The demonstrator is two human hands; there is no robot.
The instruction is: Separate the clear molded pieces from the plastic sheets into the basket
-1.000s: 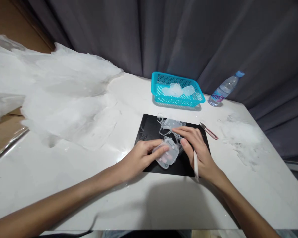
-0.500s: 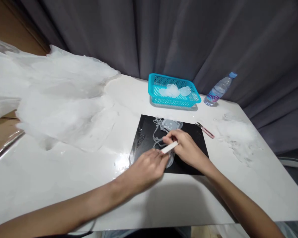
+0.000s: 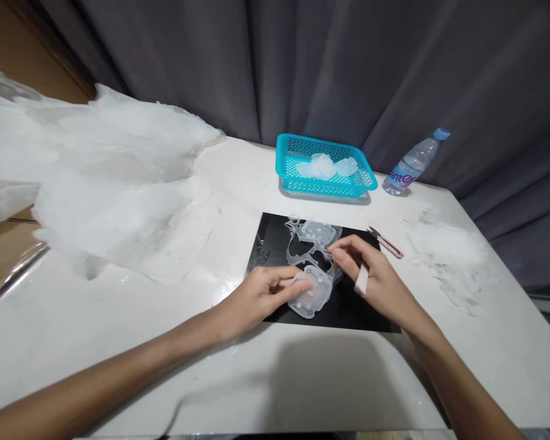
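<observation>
A black mat (image 3: 352, 308) lies on the white table (image 3: 266, 379). On it rests a translucent plastic piece (image 3: 312, 296) with a thin web of clear plastic flash (image 3: 308, 241) attached behind it. My left hand (image 3: 261, 293) pinches the near edge of the plastic piece from the left, thumb on top. My right hand (image 3: 373, 278) holds a small white stick-like tool (image 3: 362, 279) in its palm, while its fingertips touch the flash just right of the piece.
A turquoise basket (image 3: 323, 168) holding several clear pieces stands behind the mat. A water bottle (image 3: 415, 164) lies at the back right. Small pink snips (image 3: 385, 241) lie right of the mat, white scraps (image 3: 453, 256) beyond. Crumpled white plastic sheeting (image 3: 101, 183) covers the left.
The plastic piece is again flat on the mat under my left thumb. My right hand has swung the white tool from pointing left to tucked in the palm, fingers on the flash.
</observation>
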